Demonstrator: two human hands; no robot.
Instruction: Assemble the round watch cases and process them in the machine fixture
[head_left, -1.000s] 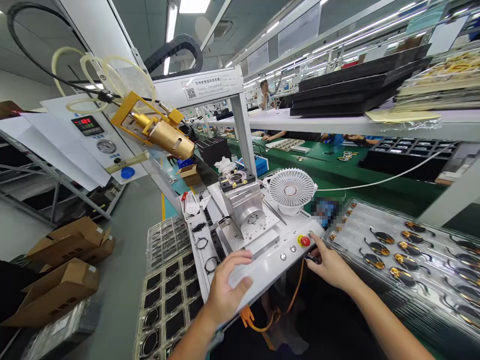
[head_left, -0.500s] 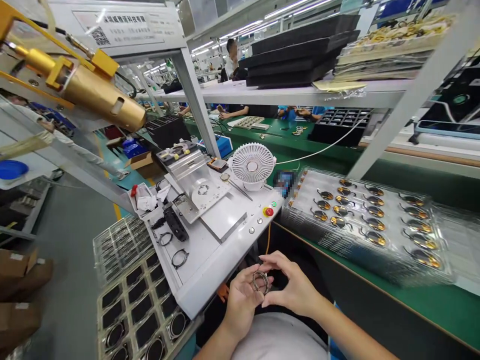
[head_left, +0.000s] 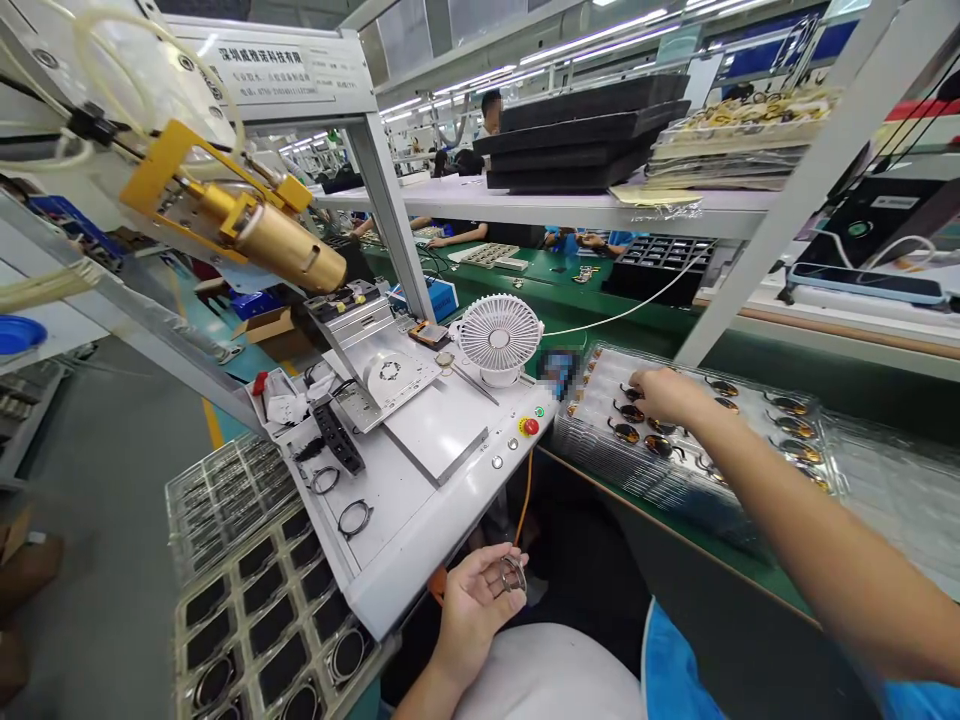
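Left hand (head_left: 474, 602) grips ring (head_left: 516, 569) between thumb and fingers, near the lap. Right hand (head_left: 664, 396) reaches over tray (head_left: 609, 372), fingertips at the round parts (head_left: 624, 433); cannot tell if gripping one. Beyond, left: white fan (head_left: 499, 338), upright.

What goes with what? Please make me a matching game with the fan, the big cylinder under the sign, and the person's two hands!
Things:
1. Fan
2. Left hand
3. Big cylinder
4. Right hand

Colours and places:
A. At the clear tray of dark and amber parts
B. Gold-coloured
C. White
D. Holding a metal ring

Right pairs: 1-C, 2-D, 3-B, 4-A.
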